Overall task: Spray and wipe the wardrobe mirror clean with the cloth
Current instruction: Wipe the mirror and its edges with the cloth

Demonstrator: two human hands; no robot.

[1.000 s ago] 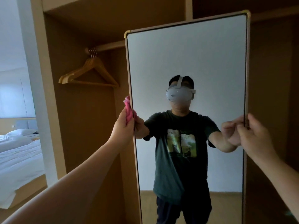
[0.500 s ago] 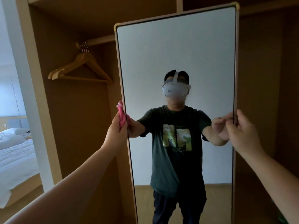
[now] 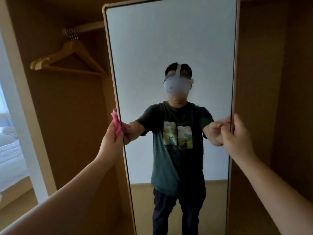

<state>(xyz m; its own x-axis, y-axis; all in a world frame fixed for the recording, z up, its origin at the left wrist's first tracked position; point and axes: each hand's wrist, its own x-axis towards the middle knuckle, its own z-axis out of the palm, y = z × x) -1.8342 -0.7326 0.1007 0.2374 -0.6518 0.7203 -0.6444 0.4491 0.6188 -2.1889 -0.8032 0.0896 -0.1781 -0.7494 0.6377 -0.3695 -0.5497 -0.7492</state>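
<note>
The mirror glass (image 3: 169, 39) between the left-hand fingers (image 3: 112, 131) and right-hand fingers (image 3: 236, 122) is left unobstructed. Up-left of the left-hand fingers, open wardrobe space is narrowed by wooden hangers (image 3: 67, 55) on a rail (image 3: 88, 28). Right of the right-hand fingers, room is bounded by a wardrobe panel (image 3: 264, 82).

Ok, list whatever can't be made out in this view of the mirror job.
Head view only:
- mirror: top and bottom cut off by the picture's edges; any streaks or spray on the glass are too faint to tell.
- pink cloth: mostly hidden by the left hand gripping it.
- right hand: blends with its reflection at the frame, so finger placement is unclear.
- Spray bottle: none in view.
- bed: cut off by the left edge.
</note>
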